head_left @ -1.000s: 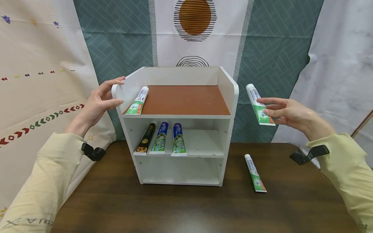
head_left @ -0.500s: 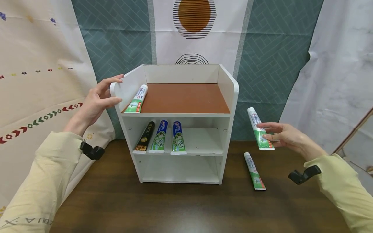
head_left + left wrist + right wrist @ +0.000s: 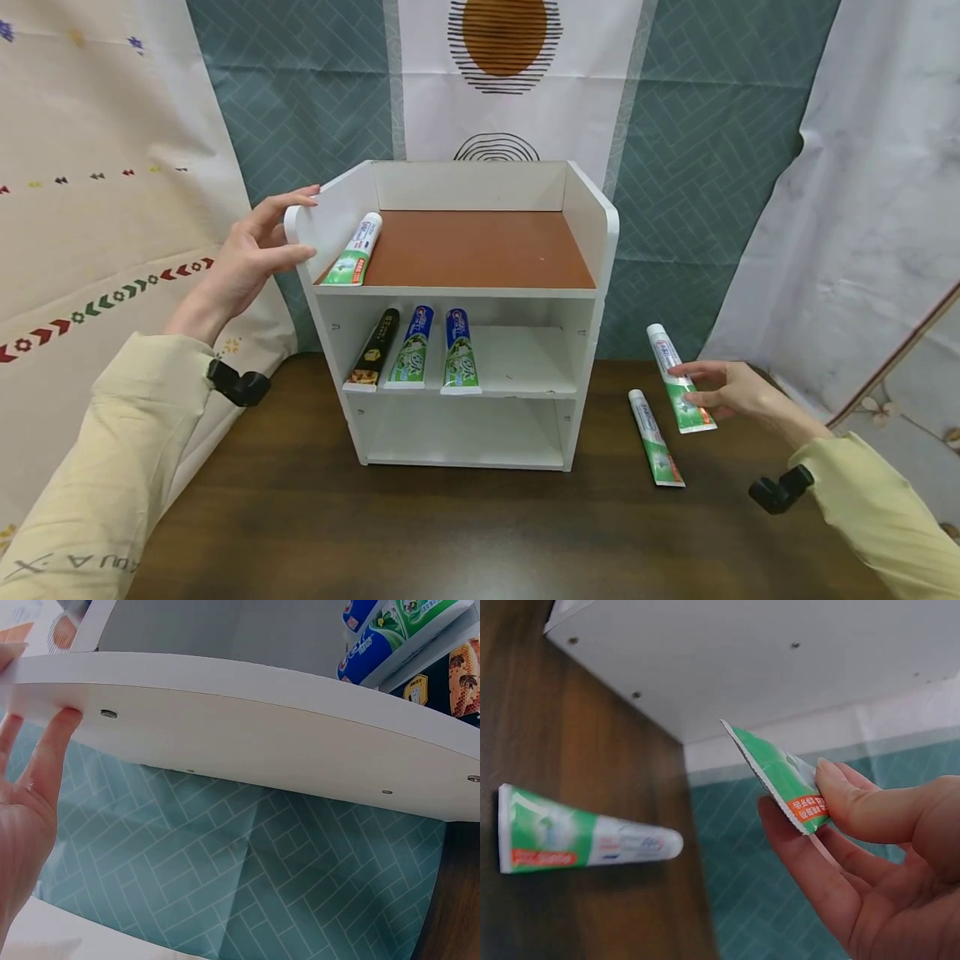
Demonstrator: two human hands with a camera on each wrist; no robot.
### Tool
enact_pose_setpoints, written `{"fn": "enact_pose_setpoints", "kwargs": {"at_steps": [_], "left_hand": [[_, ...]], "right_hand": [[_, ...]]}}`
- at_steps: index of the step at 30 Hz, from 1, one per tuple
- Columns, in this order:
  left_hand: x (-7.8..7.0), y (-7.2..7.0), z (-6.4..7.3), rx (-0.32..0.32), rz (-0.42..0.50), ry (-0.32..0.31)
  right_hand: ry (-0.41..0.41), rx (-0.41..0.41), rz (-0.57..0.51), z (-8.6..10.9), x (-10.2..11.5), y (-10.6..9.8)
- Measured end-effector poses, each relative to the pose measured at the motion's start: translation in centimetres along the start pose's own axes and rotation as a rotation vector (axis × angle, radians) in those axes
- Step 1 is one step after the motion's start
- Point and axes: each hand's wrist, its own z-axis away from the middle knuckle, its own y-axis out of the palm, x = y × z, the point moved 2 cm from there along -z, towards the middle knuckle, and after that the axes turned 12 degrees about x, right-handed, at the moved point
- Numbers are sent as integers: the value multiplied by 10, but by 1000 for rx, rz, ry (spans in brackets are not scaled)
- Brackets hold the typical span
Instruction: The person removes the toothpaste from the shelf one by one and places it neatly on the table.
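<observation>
My right hand (image 3: 731, 392) pinches a green-and-white toothpaste tube (image 3: 677, 379) between thumb and fingers, cap end pointing up and away. In the right wrist view its crimped end (image 3: 776, 776) faces the camera, and the fingers hide part of the tube. A similar toothpaste tube (image 3: 656, 437) lies on the table just left of it. At the far left, my left hand (image 3: 243, 258) holds the side panel of a white shelf unit (image 3: 450, 292) near its top edge. In the left wrist view, fingers (image 3: 60, 742) press against the panel's outer face.
One green-and-white tube (image 3: 354, 250) leans at the left of the brown top shelf (image 3: 480, 250). On the middle shelf stand a black tube (image 3: 373, 350) and two blue-and-green tubes (image 3: 412, 348), side by side. Behind the unit hangs a patterned cloth (image 3: 697, 167); below is the dark wooden table (image 3: 450, 533).
My right hand has come down with its toothpaste tube, from beside the upper shelf to low near the tube on the table. My left hand keeps its hold on the shelf unit.
</observation>
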Motion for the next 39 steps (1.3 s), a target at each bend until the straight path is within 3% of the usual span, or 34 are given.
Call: {"fn": "enact_pose_setpoints", "kwargs": {"at_steps": [6,15,24,39], "left_hand": [[-1,0,-1,-2,12,3],[-3,0,0,2,12,-3],[-2,1,0,6,19,0],[-2,2,0,-2,14,-8]], "right_hand": [[16,-3,29,2,-23,2],[11,30,-21,-2,-60,7],[10,33,29,-1,-90,10],[16,50,-29,-9,-113,16]]}}
